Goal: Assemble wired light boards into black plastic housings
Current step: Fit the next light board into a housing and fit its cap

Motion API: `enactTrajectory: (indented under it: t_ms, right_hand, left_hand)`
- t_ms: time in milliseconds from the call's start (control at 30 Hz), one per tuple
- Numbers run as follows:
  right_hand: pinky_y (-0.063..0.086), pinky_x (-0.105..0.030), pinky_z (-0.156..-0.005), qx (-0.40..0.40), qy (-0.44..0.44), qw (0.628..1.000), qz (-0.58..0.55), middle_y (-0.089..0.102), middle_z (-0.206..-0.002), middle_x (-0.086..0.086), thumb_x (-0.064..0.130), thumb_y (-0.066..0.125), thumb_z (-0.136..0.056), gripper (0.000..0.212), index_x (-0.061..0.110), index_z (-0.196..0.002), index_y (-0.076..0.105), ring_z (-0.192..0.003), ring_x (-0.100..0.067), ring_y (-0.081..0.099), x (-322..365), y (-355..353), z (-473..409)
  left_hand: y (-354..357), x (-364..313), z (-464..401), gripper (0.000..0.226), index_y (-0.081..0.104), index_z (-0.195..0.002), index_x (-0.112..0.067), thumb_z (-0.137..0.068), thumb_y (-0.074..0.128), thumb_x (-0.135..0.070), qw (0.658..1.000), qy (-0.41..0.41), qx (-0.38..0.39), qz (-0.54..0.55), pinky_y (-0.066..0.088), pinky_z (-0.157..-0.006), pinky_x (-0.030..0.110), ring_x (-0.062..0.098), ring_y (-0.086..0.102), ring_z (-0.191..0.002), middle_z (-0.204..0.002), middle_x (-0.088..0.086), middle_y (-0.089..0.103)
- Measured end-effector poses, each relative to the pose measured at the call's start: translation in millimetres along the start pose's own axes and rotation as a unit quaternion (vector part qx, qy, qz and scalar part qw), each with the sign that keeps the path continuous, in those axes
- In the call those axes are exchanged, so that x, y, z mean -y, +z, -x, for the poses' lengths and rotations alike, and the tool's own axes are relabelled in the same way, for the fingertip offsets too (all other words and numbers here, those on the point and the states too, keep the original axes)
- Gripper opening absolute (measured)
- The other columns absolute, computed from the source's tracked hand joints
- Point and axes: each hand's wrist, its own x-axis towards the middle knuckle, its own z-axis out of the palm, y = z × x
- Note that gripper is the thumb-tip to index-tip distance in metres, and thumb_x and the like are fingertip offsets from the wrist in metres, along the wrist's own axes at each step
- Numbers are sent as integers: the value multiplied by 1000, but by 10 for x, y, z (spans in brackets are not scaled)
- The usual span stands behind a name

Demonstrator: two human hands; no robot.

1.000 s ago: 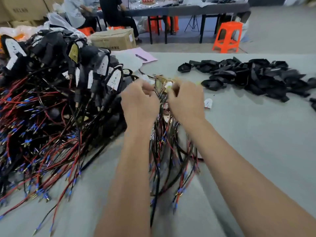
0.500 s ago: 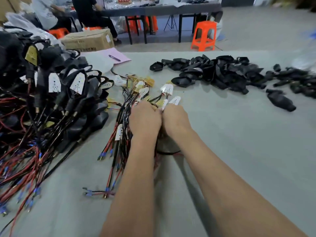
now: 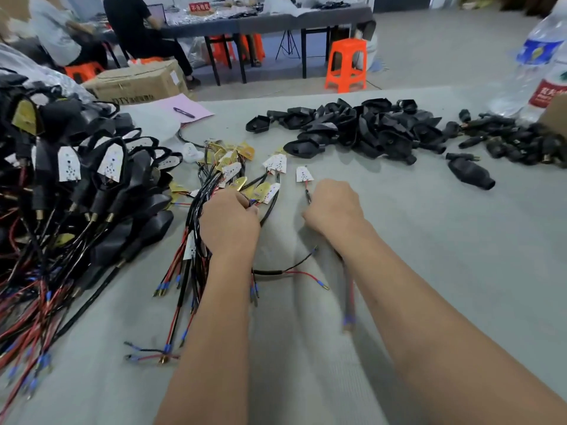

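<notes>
On the grey table [image 3: 429, 271], the left hand [image 3: 229, 220] curls its fingers round a bundle of wired light boards [image 3: 214, 191], whose white and gold board ends fan out just beyond the knuckles while the red and black leads trail back toward the near edge under the forearm. The right hand [image 3: 334, 210], a little apart to the right, is closed on the wire of a single light board [image 3: 304, 174]; that small white board lies on the cloth just beyond the fist. Further back and to the right a heap of black plastic housings [image 3: 352, 127] lies spread across the table. On the left a large pile of assembled units [image 3: 76, 185] with tangled red and black wires covers the surface. A pink sheet [image 3: 187, 107] with a pen [image 3: 183, 112] lies at the far edge, and clear water bottles [image 3: 534, 62] stand at the far right.
</notes>
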Motion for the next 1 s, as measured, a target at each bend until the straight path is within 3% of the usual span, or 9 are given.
enactTrajectory:
  t_ms: [200,333,400,467,600,700,800,900,1000]
  right_hand:
    - [41,-34,-76,33,-39,998,41,64,-125,-17,15,50,-101,25,7,-121,62,-113,-39,62,-107,-42,75]
    - [41,-32,-61,47,-49,990,-123,72,-92,-22,13,45,-103,34,9,-70,50,-71,-32,58,-459,-320,52]
    - [38,-28,-54,13,-46,963,-266,67,-69,-10,29,45,-108,39,10,-73,48,-58,-22,53,-734,-467,65]
    - [33,-24,-46,-34,-46,916,-397,53,-54,1,42,53,-105,38,13,-81,51,-45,-13,42,-1024,-595,107]
    - [19,-22,-40,-54,-53,727,-683,31,-54,3,26,67,-100,20,19,-83,58,-43,-12,21,-1591,-769,186]
    - [20,-19,-37,-52,-35,622,-780,26,-50,5,8,52,-104,16,17,-98,65,-39,-8,21,-1857,-795,192]
    - [19,-18,-32,-54,27,524,-850,24,-45,6,9,36,-108,29,14,-103,64,-34,-6,22,-1944,-785,142]
    - [16,-18,-31,-64,84,487,-867,25,-45,6,13,32,-110,32,13,-93,59,-32,-5,21,-2011,-793,99]
    - [14,-19,-30,-61,106,472,-873,26,-49,5,13,37,-104,30,13,-79,54,-32,-6,22,-2058,-807,72]
  left_hand:
    - [144,-313,162,25,65,-113,-21,-89,66,-15,996,28,-43,-78,34,-83,35,36,46,-120,-124,13,56]
    - [324,-620,295,26,65,-111,-22,-86,64,-17,994,103,-13,-20,33,-90,33,32,52,-115,-115,8,61]
    - [476,-793,416,24,67,-109,-20,-86,62,-15,992,94,42,73,42,-98,37,29,55,-114,-111,4,62]
    - [656,-953,567,24,69,-109,-20,-87,61,-14,985,91,95,117,47,-99,42,28,57,-115,-111,2,64]
    - [1105,-1316,768,25,68,-111,-24,-91,58,-11,967,203,129,80,44,-98,34,28,54,-117,-117,4,63]
    - [1445,-1672,890,37,66,-122,-28,-92,58,-8,925,348,146,39,29,-98,24,28,42,-125,-133,5,55]
    - [1776,-2013,907,42,56,-141,-28,-100,55,-23,877,436,200,27,19,-121,34,33,17,-149,-165,10,26]
    - [2099,-2239,764,59,29,-159,-38,-104,50,-29,817,516,236,-102,5,-127,44,34,-6,-157,-172,4,-3]
    - [2255,-2345,675,55,35,-155,-32,-102,48,-24,778,560,264,-110,5,-128,42,30,1,-157,-169,1,16]
